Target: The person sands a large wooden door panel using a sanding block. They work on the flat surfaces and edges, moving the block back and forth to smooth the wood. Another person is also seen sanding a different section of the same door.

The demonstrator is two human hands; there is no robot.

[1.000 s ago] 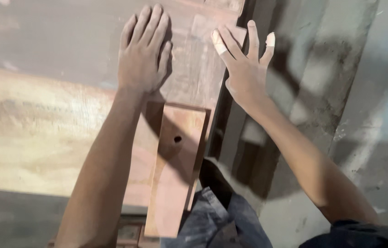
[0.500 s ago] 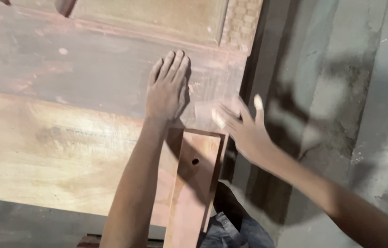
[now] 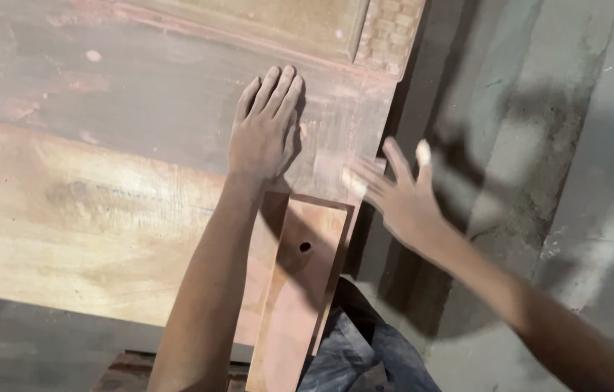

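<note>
My left hand (image 3: 265, 131) lies flat, fingers together, on a large wooden door panel (image 3: 103, 181) that fills the left of the head view. My right hand (image 3: 397, 196) hovers blurred at the panel's right edge, fingers spread, holding nothing. Just below my left wrist lies a narrow reddish wooden plank (image 3: 299, 290) with a small round hole in it, resting on the panel and reaching toward me.
A carved raised section (image 3: 387, 33) sits at the panel's top right corner. To the right is grey concrete floor (image 3: 539, 145) with dark shadows. My knee in blue-grey fabric (image 3: 365, 356) shows at the bottom edge.
My right hand has dropped lower and drifted right along the panel's edge. The view has shifted, so my left hand and the plank sit further right in the frame.
</note>
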